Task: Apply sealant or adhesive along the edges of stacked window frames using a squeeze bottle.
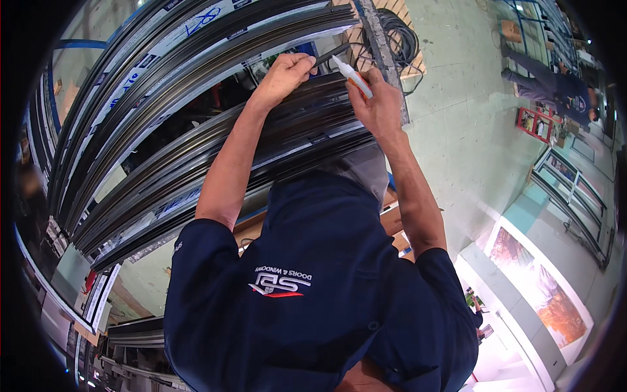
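My left hand [287, 77] pinches the end of a black rubber seal strip [334, 52] above the stacked frame profiles. In my right hand [377, 101] is a small white glue bottle [353, 79] with an orange label, its pointed nozzle tilted up and left toward the strip's end. A small gap shows between the nozzle and my left fingertips. Beneath both hands run long dark metal profiles [215, 134], laid side by side. Whether any glue is coming out is too small to tell.
A coil of black strip [401, 42] lies on a wooden pallet [413, 19] beyond the rack's end bar [382, 39]. Off to the right another person [555, 88] stands near a red crate [534, 124]. Framed panels [571, 189] lean farther right.
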Tool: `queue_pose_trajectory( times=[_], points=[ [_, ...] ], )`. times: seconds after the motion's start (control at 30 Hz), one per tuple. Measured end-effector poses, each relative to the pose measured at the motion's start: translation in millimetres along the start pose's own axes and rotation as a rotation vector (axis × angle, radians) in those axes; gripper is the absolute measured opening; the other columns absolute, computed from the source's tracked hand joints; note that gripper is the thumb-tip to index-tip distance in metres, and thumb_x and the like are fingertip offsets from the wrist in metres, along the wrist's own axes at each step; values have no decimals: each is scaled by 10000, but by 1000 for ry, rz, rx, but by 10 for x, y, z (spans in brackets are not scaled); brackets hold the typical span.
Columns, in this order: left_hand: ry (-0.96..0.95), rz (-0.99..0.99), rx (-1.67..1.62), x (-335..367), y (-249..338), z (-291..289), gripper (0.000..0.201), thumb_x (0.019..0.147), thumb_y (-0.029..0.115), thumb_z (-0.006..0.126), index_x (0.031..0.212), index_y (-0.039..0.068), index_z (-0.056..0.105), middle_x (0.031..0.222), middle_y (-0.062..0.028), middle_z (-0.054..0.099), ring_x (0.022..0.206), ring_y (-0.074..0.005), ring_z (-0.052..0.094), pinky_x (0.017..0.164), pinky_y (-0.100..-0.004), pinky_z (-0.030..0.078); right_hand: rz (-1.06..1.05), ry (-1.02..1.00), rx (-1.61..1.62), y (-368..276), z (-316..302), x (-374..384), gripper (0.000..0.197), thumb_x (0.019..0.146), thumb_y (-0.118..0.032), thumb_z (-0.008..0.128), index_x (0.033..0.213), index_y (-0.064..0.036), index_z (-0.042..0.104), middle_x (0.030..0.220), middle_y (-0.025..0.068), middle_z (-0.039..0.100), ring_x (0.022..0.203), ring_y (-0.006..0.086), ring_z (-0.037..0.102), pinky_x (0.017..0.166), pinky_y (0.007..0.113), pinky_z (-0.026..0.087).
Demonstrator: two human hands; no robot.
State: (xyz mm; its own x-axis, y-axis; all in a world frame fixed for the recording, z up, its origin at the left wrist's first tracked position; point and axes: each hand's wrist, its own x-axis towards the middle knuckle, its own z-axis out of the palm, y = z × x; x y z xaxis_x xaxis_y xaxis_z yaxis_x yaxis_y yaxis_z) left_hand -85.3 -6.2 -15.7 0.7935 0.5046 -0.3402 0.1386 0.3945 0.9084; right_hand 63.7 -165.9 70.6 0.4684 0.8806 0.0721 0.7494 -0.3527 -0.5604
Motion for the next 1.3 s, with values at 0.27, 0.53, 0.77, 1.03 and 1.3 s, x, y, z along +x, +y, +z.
queue_pose_trajectory(
  times=[0.27,0.53,0.77,1.03,1.3],
  points=[
    [-23,-41,-51,-11,-4,-29,343,1043,291,573,845,23,657,662,55,458,584,-46,352,547,-250,288,-45,14,-6,-5,36,35,231,888,-207,773,942,-52,611,767,168,715,711,365,724,625,430,563],
    [2,-55,-128,16,-41,-40,328,1043,284,578,846,34,660,666,59,472,578,-42,353,530,-238,286,-13,26,5,90,27,93,252,898,-226,774,967,-41,618,782,177,710,728,374,719,641,424,550],
    [-25,-44,-129,7,-15,-59,329,1045,282,579,843,33,653,683,52,480,596,-47,365,536,-240,290,50,60,36,221,10,166,270,908,-224,770,1023,-11,650,849,201,727,780,370,741,693,396,565],
    [-26,-46,-156,8,-39,-68,320,1041,280,593,858,25,656,689,49,489,597,-46,376,535,-241,292,42,25,7,173,-28,130,281,907,-226,771,1036,-7,650,858,204,732,795,360,750,702,386,566],
    [-38,-39,-145,16,-52,-89,315,1040,278,595,855,31,657,692,51,495,586,-44,375,534,-238,297,90,4,13,146,-60,144,282,904,-227,776,1024,-11,640,845,199,731,781,374,739,686,396,562]
  ],
)
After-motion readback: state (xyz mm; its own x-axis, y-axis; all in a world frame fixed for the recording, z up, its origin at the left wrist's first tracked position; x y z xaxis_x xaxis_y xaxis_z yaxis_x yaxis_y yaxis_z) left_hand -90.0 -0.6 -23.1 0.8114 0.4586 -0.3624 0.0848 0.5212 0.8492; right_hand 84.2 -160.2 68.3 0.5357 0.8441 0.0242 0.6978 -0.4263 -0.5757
